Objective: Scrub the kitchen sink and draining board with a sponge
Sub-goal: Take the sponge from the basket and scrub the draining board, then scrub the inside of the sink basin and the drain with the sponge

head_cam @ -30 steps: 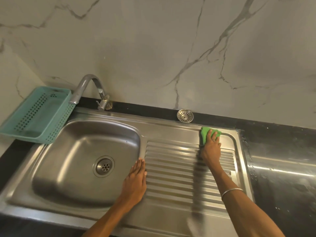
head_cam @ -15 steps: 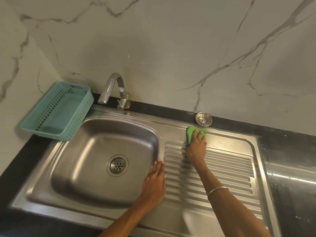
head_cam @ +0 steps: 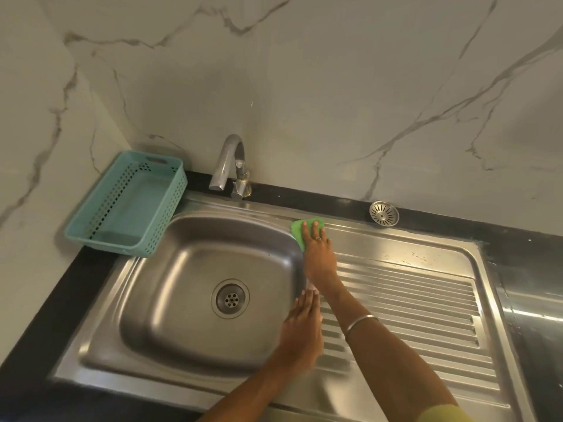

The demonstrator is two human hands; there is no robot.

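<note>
A stainless steel sink bowl (head_cam: 182, 284) with a round drain (head_cam: 230, 298) lies left of a ribbed draining board (head_cam: 411, 300). My right hand (head_cam: 320, 257) presses a green sponge (head_cam: 300, 231) flat onto the steel at the bowl's back right corner, where bowl rim and board meet. My fingers cover most of the sponge. My left hand (head_cam: 301, 327) rests flat, fingers together, on the ridge between bowl and board, holding nothing.
A curved tap (head_cam: 228, 166) stands behind the bowl. A teal perforated basket (head_cam: 100, 220) sits at the left on the black counter (head_cam: 30, 330). A loose metal strainer (head_cam: 384, 213) lies behind the board. Marble wall rises at the back and left.
My right hand has slid the sponge leftward along the back of the draining board, from its far right corner to the bowl's corner. The left hand stays put. The view shifted left.
</note>
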